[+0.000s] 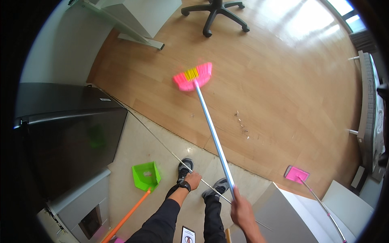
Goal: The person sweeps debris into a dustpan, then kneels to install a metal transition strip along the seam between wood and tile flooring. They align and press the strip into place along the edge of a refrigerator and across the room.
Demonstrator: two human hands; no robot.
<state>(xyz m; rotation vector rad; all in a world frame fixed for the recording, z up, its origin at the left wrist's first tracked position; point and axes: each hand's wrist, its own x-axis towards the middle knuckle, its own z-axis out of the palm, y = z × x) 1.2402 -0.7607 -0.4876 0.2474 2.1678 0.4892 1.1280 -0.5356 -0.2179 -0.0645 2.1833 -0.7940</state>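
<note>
Far left of the left fingers, a dark refrigerator [77, 125], glossy-fronted. Nearer on that same side, a green dustpan [139, 172] with pale bits inside, its orange handle [129, 214] slanting down and away from the fingers. Next, left fingers [195, 178] curled round a thin rod [175, 155], crossing from up-left of them to down-right, over both shoes [186, 164] and past the right fingers. Well above the left fingers, at the broom's [216, 139] far end, a pink head with a yellow middle, on wood-look floor [263, 93]; above that, a black chair base [216, 16]. Down-right of the left fingers, right fingers [240, 204] wrapped firmly around the broom's blue-white handle. Up from the right fingers, slightly rightward, a scatter of small debris [243, 128]. Well right of them, a flat pink mop [297, 174]; farther right, up from the fingers, a bed [366, 97].
</note>
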